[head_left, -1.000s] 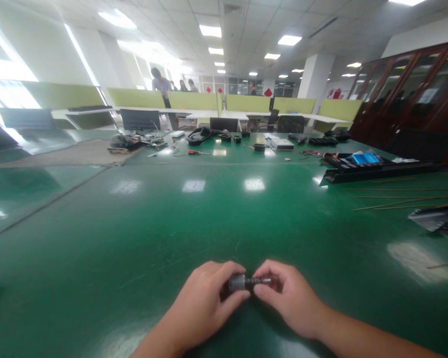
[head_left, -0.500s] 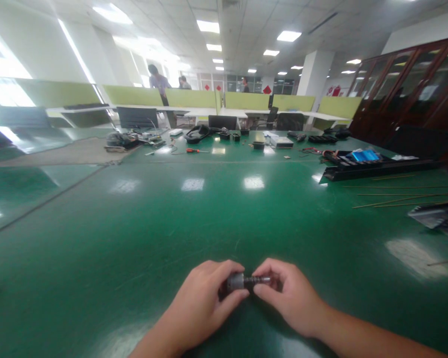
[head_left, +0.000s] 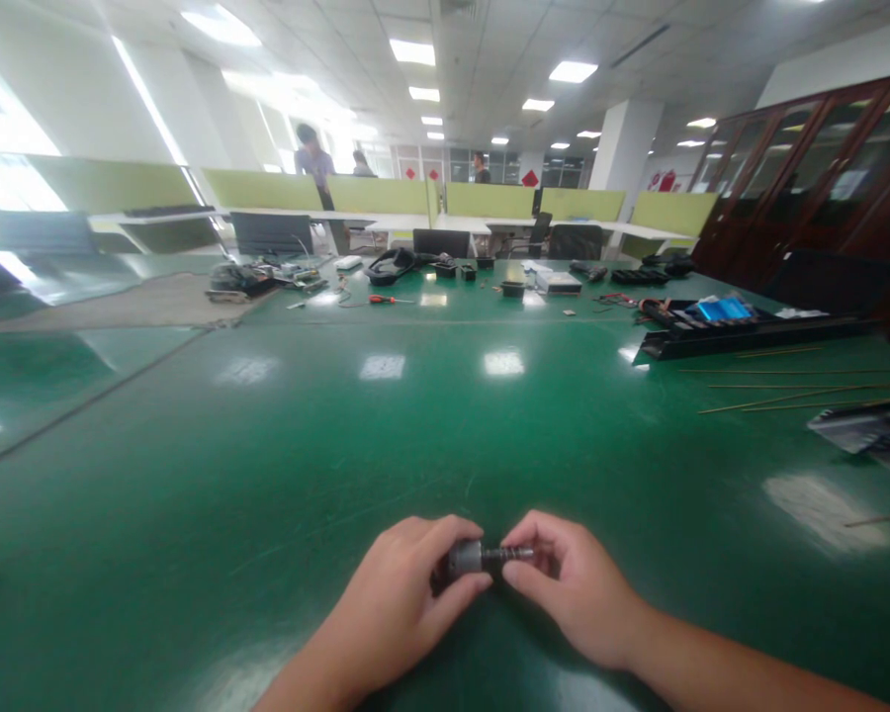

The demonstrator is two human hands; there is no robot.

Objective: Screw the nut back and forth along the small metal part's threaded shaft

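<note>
Low in the middle of the head view, my left hand (head_left: 407, 598) is closed around a small grey metal cylinder (head_left: 466, 558), which looks like a small motor. From its right end a thin shaft (head_left: 495, 556) sticks out, dark and ridged like a spring or thread, with a brighter tip. My right hand (head_left: 575, 588) is closed around the outer part of this shaft, thumb in front and fingertips behind. The cylinder's left end is hidden in my left palm. Both hands are just above or on the green tabletop (head_left: 386, 445); I cannot tell which.
Farther back lie an orange screwdriver (head_left: 390, 300), a heap of electronic parts (head_left: 248, 280) and a white box (head_left: 558, 281). On the right are a black tray with a blue pack (head_left: 725, 310) and several thin rods (head_left: 808, 388). People stand beyond green partitions (head_left: 378, 196).
Both hands keep their hold on the cylinder and shaft, almost unmoved. The whole view has shifted very slightly.
</note>
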